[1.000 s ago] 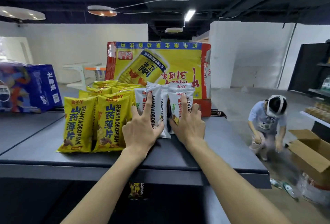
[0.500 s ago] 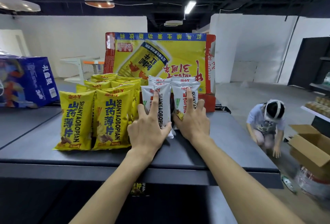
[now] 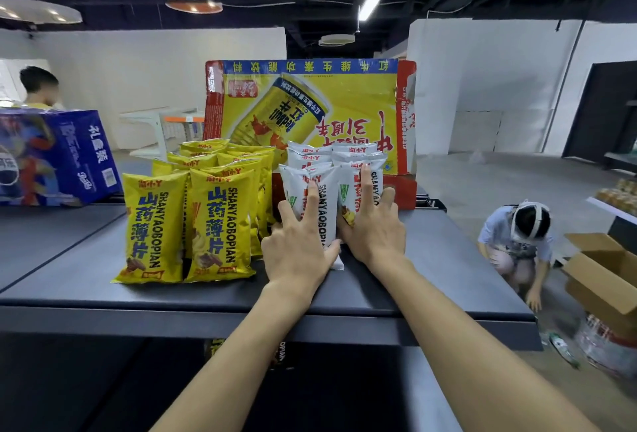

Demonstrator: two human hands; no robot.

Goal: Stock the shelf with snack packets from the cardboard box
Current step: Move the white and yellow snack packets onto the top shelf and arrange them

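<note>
Several white snack packets (image 3: 348,161) stand upright in two rows on the dark grey shelf top (image 3: 448,276). My left hand (image 3: 296,245) presses the face of the front left white packet with spread, straight fingers, its thumb at the packet's lower right edge. My right hand (image 3: 374,228) lies flat against the front right white packet. To the left stand several yellow snack packets (image 3: 155,224), also in rows. An open cardboard box (image 3: 606,276) sits on the floor at the far right.
A tall yellow and red drinks carton (image 3: 344,104) stands right behind the packets. A blue carton (image 3: 51,159) sits at the left. A person (image 3: 517,242) crouches on the floor at the right; another person (image 3: 38,87) is at the far left. More packets show on the shelf below (image 3: 281,352).
Both hands stay pressed on the white packets, which now stand a little straighter. The crouching person has reached a hand down to the floor. A second person has come into view at far left.
</note>
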